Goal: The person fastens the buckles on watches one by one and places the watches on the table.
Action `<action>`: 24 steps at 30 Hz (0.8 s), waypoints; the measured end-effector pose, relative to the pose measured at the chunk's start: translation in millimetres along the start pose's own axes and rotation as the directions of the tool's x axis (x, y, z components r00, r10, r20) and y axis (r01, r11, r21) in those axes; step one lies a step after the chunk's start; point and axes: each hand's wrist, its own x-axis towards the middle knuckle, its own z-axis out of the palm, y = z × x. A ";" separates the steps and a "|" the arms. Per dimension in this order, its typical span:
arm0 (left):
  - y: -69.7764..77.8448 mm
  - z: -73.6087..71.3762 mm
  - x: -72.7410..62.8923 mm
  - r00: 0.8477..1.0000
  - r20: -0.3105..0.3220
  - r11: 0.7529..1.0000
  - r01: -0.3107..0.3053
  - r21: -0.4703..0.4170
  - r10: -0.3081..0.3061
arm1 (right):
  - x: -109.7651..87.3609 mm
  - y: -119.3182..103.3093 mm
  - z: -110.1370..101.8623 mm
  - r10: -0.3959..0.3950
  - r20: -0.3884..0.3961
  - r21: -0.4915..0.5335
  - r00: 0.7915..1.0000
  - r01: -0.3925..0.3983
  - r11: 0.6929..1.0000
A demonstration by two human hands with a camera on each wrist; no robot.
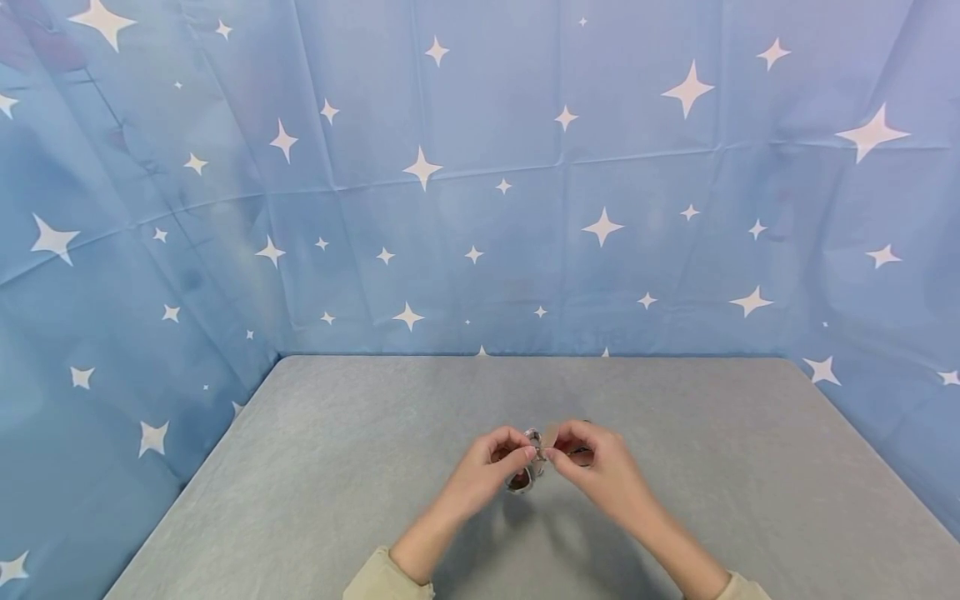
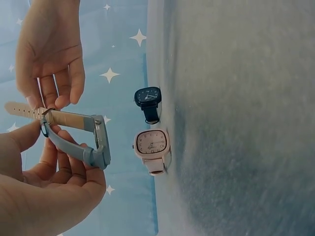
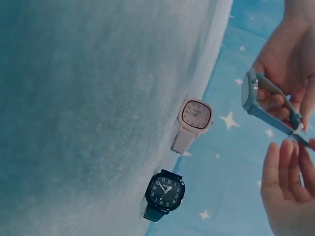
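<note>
Both hands meet over the table around a wristwatch (image 2: 101,142) with a pale blue-grey strap, tan on its inner side. Its strap forms a loop, and the holed end (image 2: 19,109) sticks out past the buckle (image 2: 45,123). My left hand (image 1: 480,475) pinches the strap by the buckle, its other fingers curled beneath. From the opposite side my right hand (image 1: 603,467) pinches the strap near the holed end. In the right wrist view the watch case (image 3: 249,91) hangs sideways; the right fingertips are partly cut off there.
A pink watch (image 3: 196,115) and a black watch (image 3: 166,191) stand on the grey table (image 1: 360,467) beyond the hands, mostly hidden in the head view. Blue cloth with white stars (image 1: 480,217) hangs behind and beside the table.
</note>
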 end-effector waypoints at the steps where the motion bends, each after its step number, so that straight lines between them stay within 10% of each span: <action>1: 0.0 0.4 0.1 1.000 -0.008 1.000 0.003 0.001 -0.003 | 0.1 0.2 -0.2 0.005 0.000 0.001 1.000 -0.005 1.000; 24: 0.9 3.6 0.0 0.998 -0.062 1.000 0.025 0.003 -0.025 | -1.2 1.1 -0.4 0.055 0.033 0.012 0.998 -0.055 0.998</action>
